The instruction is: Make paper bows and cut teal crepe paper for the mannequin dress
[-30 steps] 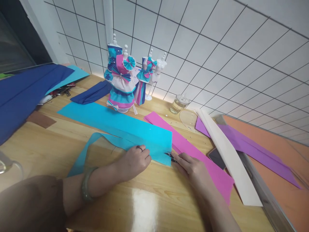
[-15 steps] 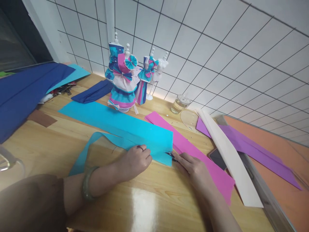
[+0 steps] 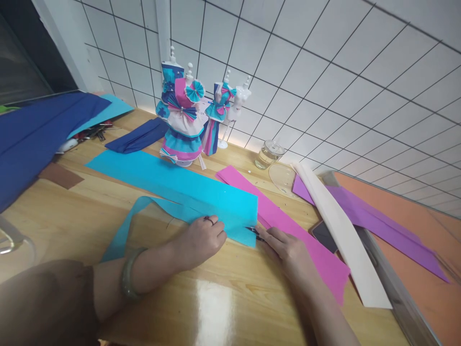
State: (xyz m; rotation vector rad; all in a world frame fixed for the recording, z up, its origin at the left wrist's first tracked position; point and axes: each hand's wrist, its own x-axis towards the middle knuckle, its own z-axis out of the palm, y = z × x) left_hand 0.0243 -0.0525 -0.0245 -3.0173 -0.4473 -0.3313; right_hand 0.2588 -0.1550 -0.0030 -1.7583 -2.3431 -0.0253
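A bright turquoise cloth piece (image 3: 173,179) lies across the wooden table, with a narrow turquoise strip (image 3: 134,218) curling away from its lower edge on the left. My left hand (image 3: 207,240) has its fingers pinched together on the lower part of this cloth. Close by, at the cloth's right end, my right hand (image 3: 288,247) grips small dark scissors (image 3: 255,232). Their blade tips point left and lie over the cloth; most of the handle is hidden in my fingers. A pink cloth strip (image 3: 284,216) runs beneath my right hand and forearm.
Several small dress forms (image 3: 183,115) in colourful outfits stand by the tiled wall. A lidded glass (image 3: 268,154) is right of them. White cloth (image 3: 342,240), purple cloth (image 3: 382,226) and a phone (image 3: 324,235) lie at right. Navy cloth (image 3: 43,134) covers the left.
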